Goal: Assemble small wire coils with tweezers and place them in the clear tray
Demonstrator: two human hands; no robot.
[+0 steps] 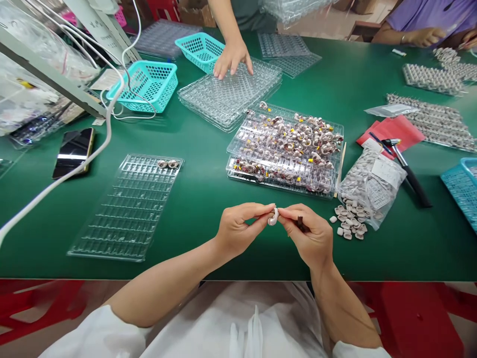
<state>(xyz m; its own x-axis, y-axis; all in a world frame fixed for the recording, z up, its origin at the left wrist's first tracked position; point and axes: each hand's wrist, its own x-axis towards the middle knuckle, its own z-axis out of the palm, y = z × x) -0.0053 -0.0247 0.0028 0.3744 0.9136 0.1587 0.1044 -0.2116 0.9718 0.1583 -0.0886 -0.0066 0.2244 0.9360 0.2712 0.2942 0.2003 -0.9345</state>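
One small curved piece (pixel 273 217) is being worked at lower centre, the left hand (pixel 236 229) and right hand (pixel 313 238) pinching opposite sides, the right also gripping something dark (pixel 301 223). Shifting it is likely calling for steady fingertips; loaded trays (pixel 283 186) are standing just beyond, green tabletop (pixel 197 184) stretching leftward.

Phone (pixel 73 153) left of slotted tray (pixel 121 214), filled trays (pixel 285 149) mid-table, bag (pixel 372 181) to their right, hammer (pixel 408 171) beyond
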